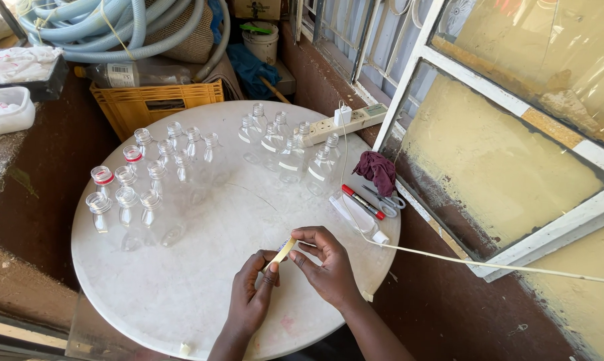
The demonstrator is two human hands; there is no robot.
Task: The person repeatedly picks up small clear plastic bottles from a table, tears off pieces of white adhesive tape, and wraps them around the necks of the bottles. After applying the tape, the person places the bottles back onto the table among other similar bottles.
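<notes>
The round white tabletop (181, 294) carries two clusters of clear plastic bottles: an uncapped group on the left (148, 194), two of them with red-ringed necks, and a labelled group at the back (285, 150). A white power strip (355, 120) lies at the far edge, with a maroon cloth (377, 170), scissors (390, 200) and a red-capped marker (362, 202) to the right. Near the front edge, the left hand (250, 294) and right hand (325, 264) both pinch a small cream label strip (283, 252), held just above the surface between closed fingertips. Peeling it cleanly likely calls for steady, even tension from both hands, keeping fingertips near the strip's ends so the adhesive face stays untouched.
</notes>
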